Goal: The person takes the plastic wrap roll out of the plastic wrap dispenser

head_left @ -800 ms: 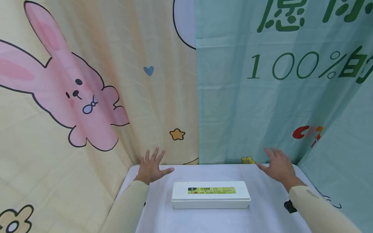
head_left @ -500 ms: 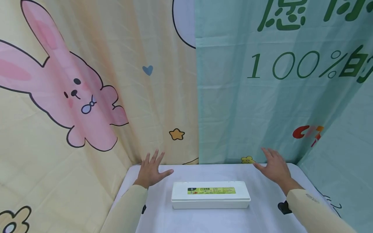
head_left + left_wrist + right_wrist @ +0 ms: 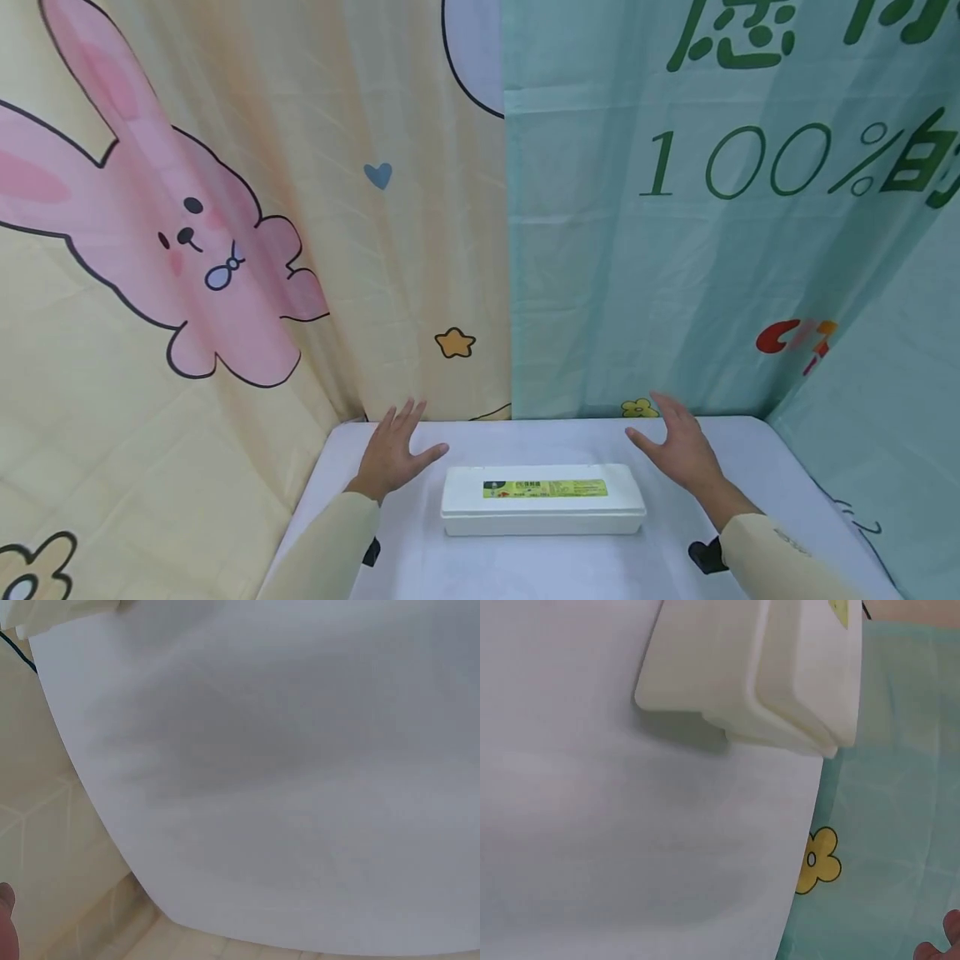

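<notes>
A long white lidded plastic box (image 3: 543, 523) with a green label (image 3: 544, 489) on its lid lies on the white table. To its left, my left hand (image 3: 392, 454) is held with fingers spread, apart from the box. My right hand (image 3: 682, 450) hovers beyond the box's right end, thumb and fingers apart, holding nothing. In the right wrist view the box's end (image 3: 727, 675) shows at the top, and only some fingertips (image 3: 951, 937) appear at the lower right corner. A single fingertip (image 3: 6, 922) shows at the left edge of the left wrist view.
The white table (image 3: 480, 575) ends at a back edge against a beige curtain (image 3: 420, 250) and a teal curtain (image 3: 585, 292). More curtain hangs close along both sides. Dark wrist-worn devices (image 3: 707, 557) sit under the sleeves.
My right hand has moved left and slightly down, closer to the box. The left hand has dropped slightly, its fingers less widely spread. The box has stayed on the table.
</notes>
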{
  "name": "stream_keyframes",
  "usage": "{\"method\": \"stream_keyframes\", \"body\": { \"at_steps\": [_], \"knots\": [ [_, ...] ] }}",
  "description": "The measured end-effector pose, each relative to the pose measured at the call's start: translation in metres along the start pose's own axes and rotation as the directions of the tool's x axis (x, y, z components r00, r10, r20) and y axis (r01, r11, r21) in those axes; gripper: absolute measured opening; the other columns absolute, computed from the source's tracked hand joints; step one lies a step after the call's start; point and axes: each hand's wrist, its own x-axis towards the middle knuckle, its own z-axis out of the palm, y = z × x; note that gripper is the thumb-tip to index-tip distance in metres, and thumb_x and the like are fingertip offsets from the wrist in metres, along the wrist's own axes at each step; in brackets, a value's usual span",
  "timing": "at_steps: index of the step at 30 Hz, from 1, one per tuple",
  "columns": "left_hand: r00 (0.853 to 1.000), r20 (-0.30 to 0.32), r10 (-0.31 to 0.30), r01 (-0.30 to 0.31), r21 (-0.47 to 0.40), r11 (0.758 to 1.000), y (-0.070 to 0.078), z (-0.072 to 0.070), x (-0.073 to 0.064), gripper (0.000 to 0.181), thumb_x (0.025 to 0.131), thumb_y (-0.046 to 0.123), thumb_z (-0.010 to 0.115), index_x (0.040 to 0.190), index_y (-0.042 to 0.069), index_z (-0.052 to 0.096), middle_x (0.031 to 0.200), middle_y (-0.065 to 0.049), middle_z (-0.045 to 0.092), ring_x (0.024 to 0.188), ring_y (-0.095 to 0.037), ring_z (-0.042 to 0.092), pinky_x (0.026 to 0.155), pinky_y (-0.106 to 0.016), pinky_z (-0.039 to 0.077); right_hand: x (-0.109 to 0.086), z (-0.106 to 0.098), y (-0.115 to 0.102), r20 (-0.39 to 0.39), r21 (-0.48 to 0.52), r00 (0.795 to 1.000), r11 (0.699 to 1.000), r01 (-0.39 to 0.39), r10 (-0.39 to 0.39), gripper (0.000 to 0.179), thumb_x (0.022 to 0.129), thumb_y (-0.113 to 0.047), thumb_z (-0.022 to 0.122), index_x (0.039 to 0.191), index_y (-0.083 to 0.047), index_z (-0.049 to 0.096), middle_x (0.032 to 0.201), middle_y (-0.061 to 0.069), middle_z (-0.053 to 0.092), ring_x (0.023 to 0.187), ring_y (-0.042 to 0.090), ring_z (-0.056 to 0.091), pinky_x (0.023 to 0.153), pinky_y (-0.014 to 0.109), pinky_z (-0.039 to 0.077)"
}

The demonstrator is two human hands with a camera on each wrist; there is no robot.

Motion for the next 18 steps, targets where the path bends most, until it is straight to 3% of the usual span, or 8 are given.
{"method": "stream_keyframes", "body": {
  "at_steps": [10,14,18],
  "knots": [
    [1.000,-0.005,-0.020,0.019,-0.075,0.997,0.010,0.021,-0.005,0.096,0.086,0.071,0.065,0.161,0.020,0.033,0.167,-0.007,0.035,0.154,-0.041,0.030,0.123,-0.065,0.031,-0.011,0.021,-0.015,0.062,0.068,0.998,0.998,-0.011,0.007,0.094,0.091,-0.055,0.070,0.160,-0.010,0.024,0.166,0.027,0.020,0.150,0.052,0.023,0.114,0.074,0.034],
    [0.996,0.045,-0.070,0.076,-0.134,0.988,0.014,0.029,-0.010,0.097,0.085,0.072,0.064,0.162,0.024,0.030,0.168,-0.006,0.033,0.155,-0.039,0.029,0.123,-0.066,0.031,-0.014,0.031,-0.018,0.071,0.072,0.997,0.997,-0.005,0.000,0.093,0.091,-0.053,0.071,0.161,-0.012,0.025,0.166,0.026,0.022,0.151,0.051,0.024,0.114,0.074,0.034],
    [0.984,0.116,-0.134,0.158,-0.227,0.961,0.017,0.037,-0.015,0.100,0.084,0.075,0.065,0.163,0.028,0.026,0.168,-0.009,0.032,0.155,-0.040,0.029,0.121,-0.069,0.032,-0.019,0.040,-0.020,0.083,0.052,0.996,0.998,0.021,-0.026,0.096,0.089,-0.058,0.072,0.160,-0.010,0.029,0.165,0.025,0.028,0.150,0.050,0.028,0.115,0.072,0.035]
  ]
}}
